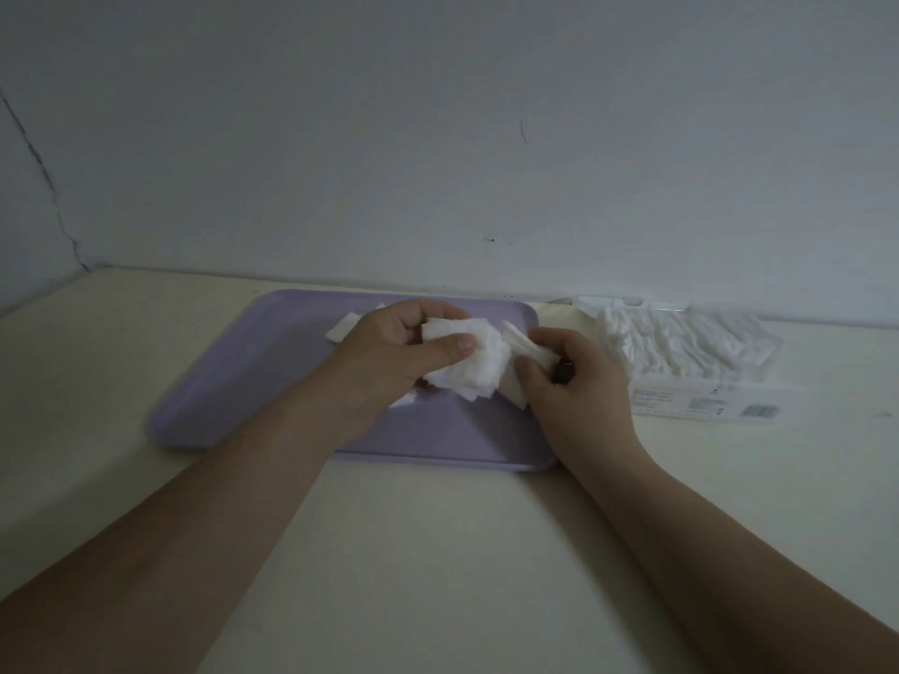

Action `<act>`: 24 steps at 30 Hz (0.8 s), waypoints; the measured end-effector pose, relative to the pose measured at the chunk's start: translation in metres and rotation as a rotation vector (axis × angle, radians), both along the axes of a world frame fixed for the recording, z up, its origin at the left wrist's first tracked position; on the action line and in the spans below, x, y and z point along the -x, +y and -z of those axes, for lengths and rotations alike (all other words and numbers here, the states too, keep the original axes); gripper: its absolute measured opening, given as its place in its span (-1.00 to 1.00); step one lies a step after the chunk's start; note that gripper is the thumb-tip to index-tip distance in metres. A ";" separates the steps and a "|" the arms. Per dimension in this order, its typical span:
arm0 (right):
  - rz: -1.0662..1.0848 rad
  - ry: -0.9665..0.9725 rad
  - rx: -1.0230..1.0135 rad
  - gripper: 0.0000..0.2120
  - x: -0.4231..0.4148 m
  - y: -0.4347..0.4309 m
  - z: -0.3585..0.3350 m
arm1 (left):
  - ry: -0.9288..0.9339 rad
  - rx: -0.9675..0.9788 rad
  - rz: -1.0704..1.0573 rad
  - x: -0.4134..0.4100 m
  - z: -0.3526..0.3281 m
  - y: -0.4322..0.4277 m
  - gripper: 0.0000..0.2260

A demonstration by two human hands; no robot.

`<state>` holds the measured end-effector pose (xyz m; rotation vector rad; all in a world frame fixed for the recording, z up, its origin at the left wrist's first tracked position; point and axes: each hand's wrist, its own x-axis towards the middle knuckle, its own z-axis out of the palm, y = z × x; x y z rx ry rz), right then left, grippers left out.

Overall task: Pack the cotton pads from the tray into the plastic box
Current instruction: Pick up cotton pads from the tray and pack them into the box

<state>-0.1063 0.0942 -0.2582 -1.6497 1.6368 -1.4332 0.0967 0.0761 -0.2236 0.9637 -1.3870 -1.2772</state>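
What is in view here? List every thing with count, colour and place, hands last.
tray: one, lilac, middle of the table
stack of pads: one, white, gripped above the tray
spare pads: a few, white, pinched beside the stack
loose pads: at least two, white, on the tray, partly hidden by the left hand
box: one, clear plastic, right of the tray
packed pads: many, white, inside the box
table: one, cream
wall: one, pale grey, behind the table
left hand: one, holds the stack
right hand: one, pinches the spare pads
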 end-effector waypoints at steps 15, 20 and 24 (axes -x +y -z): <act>-0.175 -0.183 -0.079 -0.73 0.003 -0.003 0.003 | -0.295 0.144 -0.059 0.007 0.015 0.004 -0.72; -0.344 -0.137 -0.141 -0.42 -0.001 0.002 -0.004 | -0.620 0.542 -0.190 0.009 0.013 0.004 -0.80; -0.401 0.020 -0.105 -0.24 -0.001 0.005 -0.003 | -0.643 0.636 -0.213 0.009 0.010 0.006 -0.84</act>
